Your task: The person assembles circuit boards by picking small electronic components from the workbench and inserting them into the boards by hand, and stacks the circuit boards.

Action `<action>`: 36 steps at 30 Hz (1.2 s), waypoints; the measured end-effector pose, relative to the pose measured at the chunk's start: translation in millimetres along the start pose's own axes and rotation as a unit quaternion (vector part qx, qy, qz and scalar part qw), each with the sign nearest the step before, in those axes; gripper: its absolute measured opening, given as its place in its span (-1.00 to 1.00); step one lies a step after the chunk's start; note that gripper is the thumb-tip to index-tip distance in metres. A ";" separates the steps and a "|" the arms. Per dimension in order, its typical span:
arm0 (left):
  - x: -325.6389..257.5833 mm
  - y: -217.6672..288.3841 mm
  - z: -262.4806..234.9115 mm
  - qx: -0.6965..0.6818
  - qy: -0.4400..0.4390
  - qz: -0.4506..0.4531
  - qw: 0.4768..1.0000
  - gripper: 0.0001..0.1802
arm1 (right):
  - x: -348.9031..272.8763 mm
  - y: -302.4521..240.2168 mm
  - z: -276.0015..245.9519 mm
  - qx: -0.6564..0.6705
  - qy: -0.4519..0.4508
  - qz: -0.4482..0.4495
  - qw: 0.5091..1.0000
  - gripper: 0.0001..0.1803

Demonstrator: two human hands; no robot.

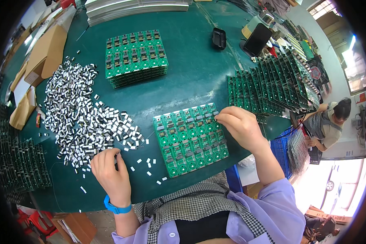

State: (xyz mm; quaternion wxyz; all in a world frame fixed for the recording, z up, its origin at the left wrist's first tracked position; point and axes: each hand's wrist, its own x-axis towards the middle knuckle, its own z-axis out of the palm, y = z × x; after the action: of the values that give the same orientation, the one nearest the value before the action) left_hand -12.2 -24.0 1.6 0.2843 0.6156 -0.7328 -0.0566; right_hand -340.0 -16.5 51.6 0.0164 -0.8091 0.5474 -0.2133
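On green bench (191, 73), left hand (110, 171) grip pinches small black-silver parts at edge of loose pile (81, 118); right hand (240, 126) grip presses one onto green circuit board panel (191, 138). Risk: misseated part, or sleeve scattering pile.

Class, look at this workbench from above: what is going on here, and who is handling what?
A person sits at a dark green table with a green circuit board panel in front of them. Their right hand rests its fingertips on the panel's upper right edge. Their left hand is at the near edge of a large pile of small black-and-silver components, fingers curled among the loose pieces. A stack of similar panels sits farther back, and fanned rows of boards lie to the right. Another person works nearby.
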 end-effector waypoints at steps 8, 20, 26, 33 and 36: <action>-1.3 1.6 -6.5 -0.104 0.024 -0.037 0.994 -0.89 | -6.4 -3.7 4.7 -0.009 -0.020 0.016 1.000 -0.81; -33.9 53.6 -12.8 -0.511 -0.061 0.041 0.856 -0.81 | -12.3 -115.7 34.5 0.386 0.032 0.015 0.922 -0.73; -36.4 43.1 -12.9 -0.485 -0.093 0.074 0.866 -0.83 | -16.4 -118.5 40.0 0.404 0.018 0.011 0.914 -0.74; -41.2 40.7 -6.0 -0.493 -0.061 0.098 0.862 -0.86 | -15.9 -121.1 40.2 0.428 -0.006 0.005 0.904 -0.73; -41.3 40.7 -2.8 -0.484 -0.048 0.135 0.863 -0.87 | -14.9 -119.4 39.4 0.432 -0.011 0.002 0.902 -0.72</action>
State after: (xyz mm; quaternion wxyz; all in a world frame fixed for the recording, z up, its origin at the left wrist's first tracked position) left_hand -42.9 24.9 7.2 0.5153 0.2923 -0.7023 -0.3947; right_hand -225.4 36.3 42.0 0.3701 -0.7241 0.4028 -0.4200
